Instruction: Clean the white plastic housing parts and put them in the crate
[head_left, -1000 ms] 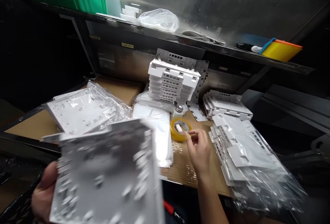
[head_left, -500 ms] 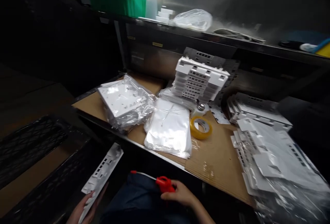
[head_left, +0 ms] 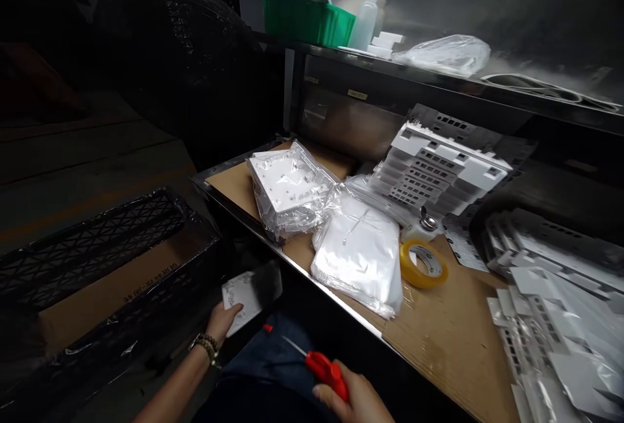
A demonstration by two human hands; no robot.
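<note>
In the head view, a white plastic part (head_left: 244,298) was gripped by the left hand (head_left: 221,323), left of the lower centre. A red-handled tool (head_left: 325,372) was gripped by the right hand (head_left: 359,398) at the bottom centre. Plastic bags (head_left: 361,257) and yellow tape (head_left: 412,271) were seen on the surface (head_left: 439,338), right of centre.

Matt plastic panel (head_left: 241,293), glossy plastic tool handle (head_left: 322,371), shiny clear plastic bags (head_left: 361,254), matt cardboard (head_left: 439,345), glossy tape roll (head_left: 412,272), matt cloth trousers (head_left: 273,359)
</note>
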